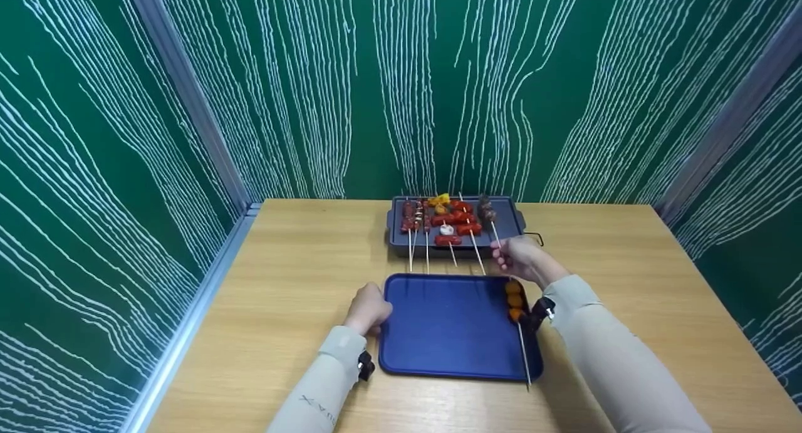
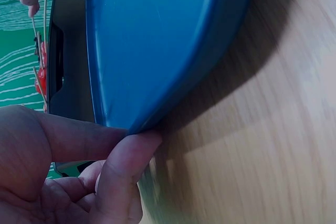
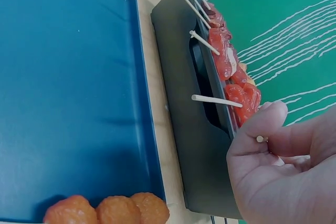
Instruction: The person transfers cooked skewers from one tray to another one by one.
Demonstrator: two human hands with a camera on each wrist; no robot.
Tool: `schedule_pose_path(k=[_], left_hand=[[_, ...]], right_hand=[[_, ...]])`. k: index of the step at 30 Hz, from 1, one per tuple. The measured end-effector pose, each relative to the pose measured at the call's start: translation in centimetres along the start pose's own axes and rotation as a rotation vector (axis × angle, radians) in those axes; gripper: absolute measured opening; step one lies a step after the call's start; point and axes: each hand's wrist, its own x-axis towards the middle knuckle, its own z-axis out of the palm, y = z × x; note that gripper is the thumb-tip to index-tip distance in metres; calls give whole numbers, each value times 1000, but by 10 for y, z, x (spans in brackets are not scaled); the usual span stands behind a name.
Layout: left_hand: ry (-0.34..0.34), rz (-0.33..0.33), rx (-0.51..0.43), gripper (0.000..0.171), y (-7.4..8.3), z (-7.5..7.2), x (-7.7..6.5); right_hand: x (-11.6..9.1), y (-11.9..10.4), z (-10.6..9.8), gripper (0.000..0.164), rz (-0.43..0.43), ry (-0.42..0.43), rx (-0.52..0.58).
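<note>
My left hand point(image 1: 369, 307) pinches the left rim of a blue tray point(image 1: 438, 326), thumb and finger right at its edge in the left wrist view. At the front right corner of a dark grill point(image 1: 395, 235), my right hand point(image 1: 523, 257) pinches the stick end of a skewer of dark meat pieces point(image 1: 487, 210). The cut end of that stick point(image 3: 261, 139) shows between thumb and finger in the right wrist view. A skewer of orange balls point(image 1: 514, 300) lies along the tray's right side, its stick passing over the near rim.
Several other skewers lie on the grill, with red sausages point(image 1: 448, 240), a white piece, yellow pieces point(image 1: 440, 200) and thin brown meat point(image 1: 408, 215); their sticks overhang the front. A wire handle point(image 1: 534, 237) juts from the grill's right. Green walls with white lines enclose the wooden table point(image 1: 301, 264).
</note>
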Motion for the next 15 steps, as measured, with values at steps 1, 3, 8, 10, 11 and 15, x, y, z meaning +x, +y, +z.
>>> schedule_pose_path(k=[1, 3, 8, 10, 11, 15], left_hand=[[0, -2, 0, 21, 0, 0, 0], [2, -3, 0, 21, 0, 0, 0], [7, 6, -4, 21, -1, 1, 0], [10, 10, -9, 20, -1, 1, 0], [10, 9, -10, 20, -1, 0, -1], [2, 4, -10, 20, 0, -1, 0]], right_hand=[[-1, 0, 0, 28, -1, 3, 1], [-2, -1, 0, 27, -2, 5, -6], [-4, -3, 0, 24, 4, 1, -18], [-6, -3, 0, 24, 2, -3, -20], [-6, -3, 0, 25, 1, -3, -20], [-9, -3, -2, 27, -13, -21, -21]])
